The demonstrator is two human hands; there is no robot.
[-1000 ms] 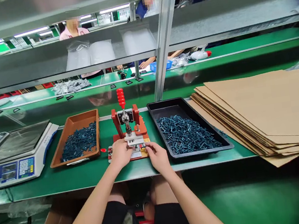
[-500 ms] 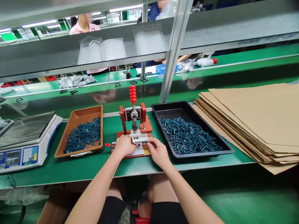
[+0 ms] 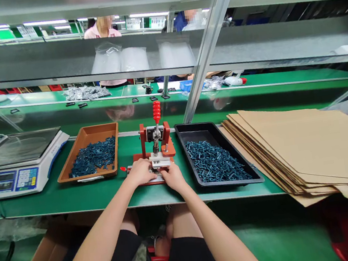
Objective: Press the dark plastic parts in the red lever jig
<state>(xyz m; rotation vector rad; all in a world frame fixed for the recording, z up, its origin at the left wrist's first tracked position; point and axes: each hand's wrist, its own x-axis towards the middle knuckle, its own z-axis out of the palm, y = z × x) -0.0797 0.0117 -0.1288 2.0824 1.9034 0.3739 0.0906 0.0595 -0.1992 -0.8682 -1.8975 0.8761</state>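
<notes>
- Your left hand (image 3: 140,172) lies curled on the red hand press (image 3: 143,137), beside its white metal block (image 3: 161,162); you cannot tell whether it grips anything.
- Your right hand (image 3: 173,178) sits just right of it, partly closed, touching the press; its grip is equally unclear.
- The press stands near the front edge of the green tabletop (image 3: 99,197), directly ahead of both hands, its red-gripped lever (image 3: 156,112) upright.
- The brown tray (image 3: 86,131) lies left of it and the black tray (image 3: 194,134) right, both holding dark blue parts (image 3: 92,158).

Left forearm (image 3: 96,256) and right forearm (image 3: 217,239) angle in from the lower corners toward the middle, left hand (image 3: 140,172) and right hand (image 3: 173,179) just apart, fingers curled downward, wrists slightly bent.
</notes>
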